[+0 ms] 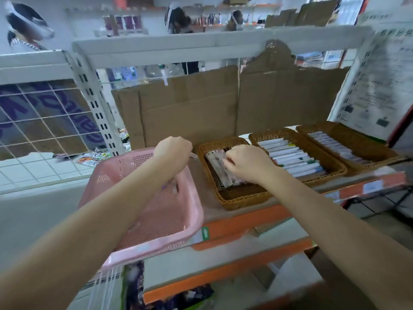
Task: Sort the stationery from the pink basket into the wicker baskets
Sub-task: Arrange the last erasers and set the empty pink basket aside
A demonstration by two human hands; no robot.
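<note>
The pink basket (156, 233) stands on the shelf at the left, with a few small items (173, 186) left on its floor. Three wicker baskets sit in a row to its right. My left hand (173, 152) hovers over the pink basket's far rim, fingers curled round a thin clear item whose end pokes out to the right. My right hand (245, 164) reaches into the first wicker basket (237, 199) and pinches a flat packaged item (218, 166) lying in it. The second wicker basket (324, 174) holds a row of pens. The third wicker basket (362, 137) holds more pens.
Brown cardboard (190, 108) backs the shelf. A white shelf beam (201, 47) crosses overhead and a perforated post (93, 104) stands at the left. The shelf's orange front edge (245, 222) runs below the baskets. A printed sheet (375, 86) hangs at the right. People stand beyond the rack.
</note>
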